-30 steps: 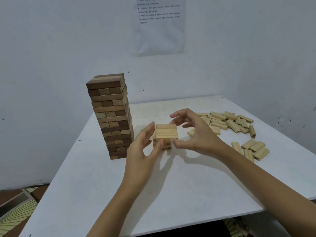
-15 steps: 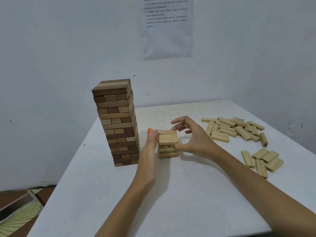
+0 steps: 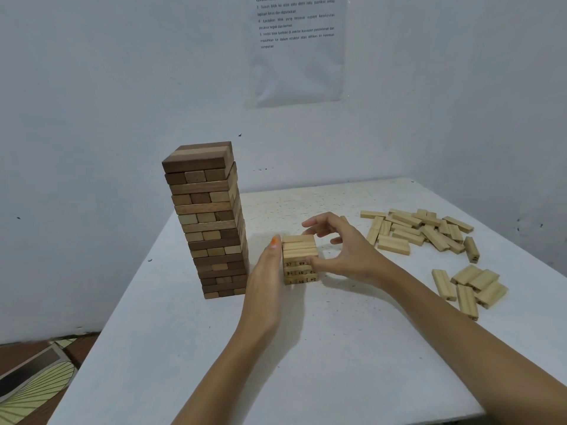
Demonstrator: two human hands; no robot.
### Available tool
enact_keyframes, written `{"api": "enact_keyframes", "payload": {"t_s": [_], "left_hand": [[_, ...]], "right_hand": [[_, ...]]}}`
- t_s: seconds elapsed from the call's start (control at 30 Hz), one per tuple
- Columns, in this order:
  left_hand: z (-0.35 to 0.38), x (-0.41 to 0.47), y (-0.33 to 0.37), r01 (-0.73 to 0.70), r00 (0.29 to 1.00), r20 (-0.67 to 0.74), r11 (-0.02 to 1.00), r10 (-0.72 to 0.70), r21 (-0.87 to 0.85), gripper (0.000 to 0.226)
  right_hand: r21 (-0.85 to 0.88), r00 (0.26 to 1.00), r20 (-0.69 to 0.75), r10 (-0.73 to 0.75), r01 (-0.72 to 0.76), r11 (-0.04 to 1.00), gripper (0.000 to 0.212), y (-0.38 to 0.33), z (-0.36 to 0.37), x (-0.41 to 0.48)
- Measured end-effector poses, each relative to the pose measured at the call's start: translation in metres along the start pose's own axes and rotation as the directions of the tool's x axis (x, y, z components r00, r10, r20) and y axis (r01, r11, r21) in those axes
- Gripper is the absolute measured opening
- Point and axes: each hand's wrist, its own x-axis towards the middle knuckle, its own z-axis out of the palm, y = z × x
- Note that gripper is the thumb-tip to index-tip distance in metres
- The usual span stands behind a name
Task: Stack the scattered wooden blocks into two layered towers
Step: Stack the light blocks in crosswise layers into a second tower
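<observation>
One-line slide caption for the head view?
Left hand presses flat against, right hand cups, a short pale block tower beside a taller two-tone tower; loose pale blocks scattered on the white table.

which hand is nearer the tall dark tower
Left. The left hand lies flat between the dark tower and the pale stack, pressing the stack's left side; the right hand cups the stack's right side.
</observation>
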Motion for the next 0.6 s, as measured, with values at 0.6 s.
{"api": "enact_keyframes", "payload": {"t_s": [0.6], "left_hand": [[-0.009,0.010,-0.018,-0.113,0.993,0.001,0.966,0.116,0.231,0.049]], "right_hand": [[0.001,0.999,0.033,0.011,-0.011,1.000,0.049,-0.002,0.002,0.001]]}}
